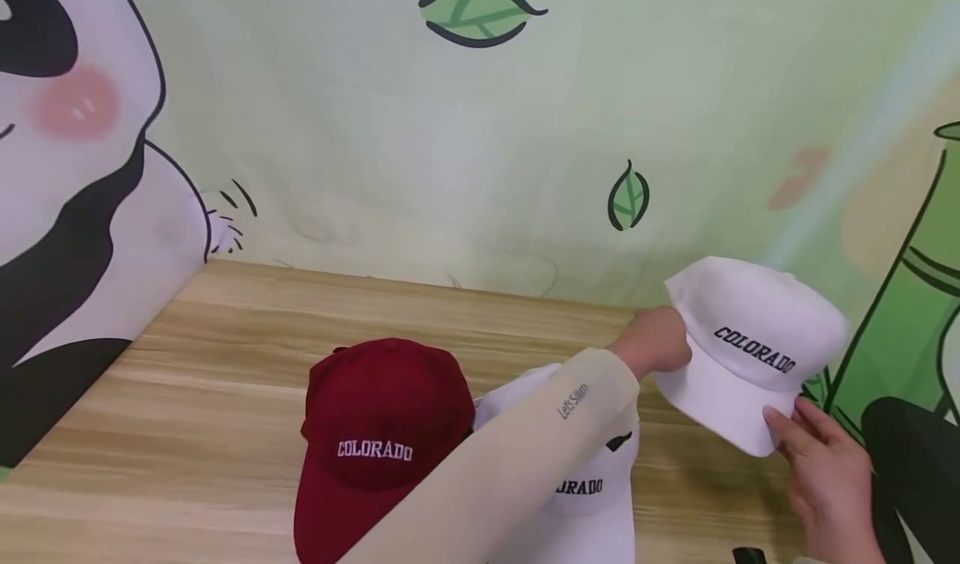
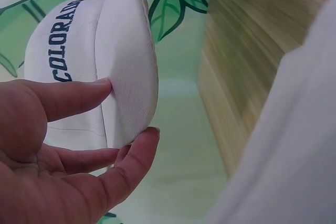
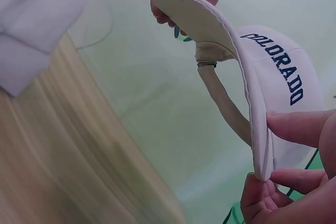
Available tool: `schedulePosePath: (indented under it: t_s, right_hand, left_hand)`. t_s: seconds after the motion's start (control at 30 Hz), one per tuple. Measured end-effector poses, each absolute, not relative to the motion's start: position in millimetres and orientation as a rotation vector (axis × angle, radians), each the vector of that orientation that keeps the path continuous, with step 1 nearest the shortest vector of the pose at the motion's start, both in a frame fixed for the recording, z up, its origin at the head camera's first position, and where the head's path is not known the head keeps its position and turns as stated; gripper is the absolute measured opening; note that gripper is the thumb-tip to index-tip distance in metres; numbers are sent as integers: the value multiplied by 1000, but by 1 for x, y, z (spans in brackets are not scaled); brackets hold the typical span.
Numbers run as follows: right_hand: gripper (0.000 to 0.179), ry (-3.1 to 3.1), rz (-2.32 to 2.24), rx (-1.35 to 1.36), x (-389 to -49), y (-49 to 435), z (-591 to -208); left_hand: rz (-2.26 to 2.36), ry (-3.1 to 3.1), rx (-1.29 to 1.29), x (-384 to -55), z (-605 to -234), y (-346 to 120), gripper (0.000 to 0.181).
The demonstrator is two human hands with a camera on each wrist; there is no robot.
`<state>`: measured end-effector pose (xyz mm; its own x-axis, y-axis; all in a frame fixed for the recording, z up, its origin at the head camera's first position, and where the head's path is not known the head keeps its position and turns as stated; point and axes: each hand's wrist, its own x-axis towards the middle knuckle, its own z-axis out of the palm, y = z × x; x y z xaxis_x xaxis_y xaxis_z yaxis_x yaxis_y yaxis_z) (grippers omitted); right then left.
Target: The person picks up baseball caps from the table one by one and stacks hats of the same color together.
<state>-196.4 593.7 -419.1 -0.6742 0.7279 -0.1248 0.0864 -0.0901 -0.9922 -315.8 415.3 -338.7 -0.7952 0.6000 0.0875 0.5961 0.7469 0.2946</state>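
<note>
In the head view a white cap [image 1: 772,314] with dark COLORADO lettering is held up off the table at the right. My left hand [image 1: 656,341] pinches one side of its brim; thumb and fingertips grip that edge in the left wrist view, where the white cap [image 2: 126,61] stands sideways. The opposite brim side is pinched by my right hand [image 1: 828,472]. From the right wrist, the underside of the white cap [image 3: 197,22] and its rear strap show. Below my left forearm lie a red COLORADO cap [image 1: 390,406] and a second white cap [image 1: 600,539], partly hidden by the sleeve.
A wood-grain table [image 1: 225,364] runs back to a wall covering [image 1: 360,131] printed with a panda, leaves and bamboo. Near the bottom right edge sits a small black object [image 1: 748,555], mostly cut off.
</note>
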Motion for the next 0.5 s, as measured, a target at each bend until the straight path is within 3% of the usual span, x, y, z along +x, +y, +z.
schedulePosePath:
  t_s: [0.5]
  right_hand:
    - [77,-1742,1830,-864,-187,560,-391]
  left_hand:
    - [684,2887,959,-305,-327,379,33]
